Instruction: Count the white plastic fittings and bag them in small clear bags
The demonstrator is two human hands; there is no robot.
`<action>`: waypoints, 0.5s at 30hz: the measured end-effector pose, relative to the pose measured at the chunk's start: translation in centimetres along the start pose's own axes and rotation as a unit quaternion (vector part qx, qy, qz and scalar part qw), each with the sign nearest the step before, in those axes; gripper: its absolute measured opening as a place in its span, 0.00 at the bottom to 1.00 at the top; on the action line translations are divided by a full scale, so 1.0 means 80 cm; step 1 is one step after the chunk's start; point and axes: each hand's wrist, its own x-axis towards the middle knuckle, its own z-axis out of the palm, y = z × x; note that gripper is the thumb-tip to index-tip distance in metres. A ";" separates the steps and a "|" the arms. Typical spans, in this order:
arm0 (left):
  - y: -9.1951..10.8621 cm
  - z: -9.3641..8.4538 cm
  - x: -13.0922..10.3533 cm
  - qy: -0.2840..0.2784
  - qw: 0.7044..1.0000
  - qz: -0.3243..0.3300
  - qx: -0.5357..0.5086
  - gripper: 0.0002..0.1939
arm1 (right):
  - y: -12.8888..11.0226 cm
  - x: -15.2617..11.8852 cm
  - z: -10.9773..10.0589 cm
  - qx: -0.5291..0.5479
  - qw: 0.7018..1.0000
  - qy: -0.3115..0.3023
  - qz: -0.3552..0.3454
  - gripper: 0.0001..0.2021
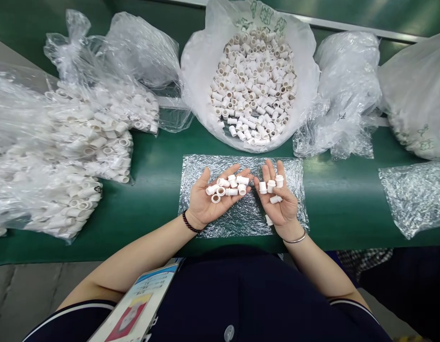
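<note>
My left hand point(201, 203) is palm up with its fingers stretched out, bearing a small heap of short white plastic pipe fittings point(231, 192). In my right hand point(284, 209), also turned up, a few more white fittings point(271, 186) lie along the fingers, and the thumb bends over toward one at the palm. The fingertips of both hands nearly meet. Beneath them a crinkled clear plastic bag point(237, 224) lies flat on the green table point(154, 166). One loose fitting point(268, 220) shows beside the right palm, partly hidden by it.
Beyond my hands stands a large open plastic bag point(194, 71) full of the same fittings. Filled clear bags point(59, 156) crowd the left side. Crumpled bags point(348, 85), another flat bag point(415, 194) and a bulging sack point(419, 95) are on the right.
</note>
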 end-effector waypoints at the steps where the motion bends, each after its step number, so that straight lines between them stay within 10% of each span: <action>1: 0.000 0.000 0.000 0.001 1.000 0.000 0.001 0.36 | 0.000 0.000 0.000 -0.002 1.000 0.001 -0.002 0.30; 15: -0.001 -0.001 0.002 0.019 1.000 0.000 -0.017 0.37 | -0.006 0.000 0.003 0.041 0.999 -0.011 0.011 0.26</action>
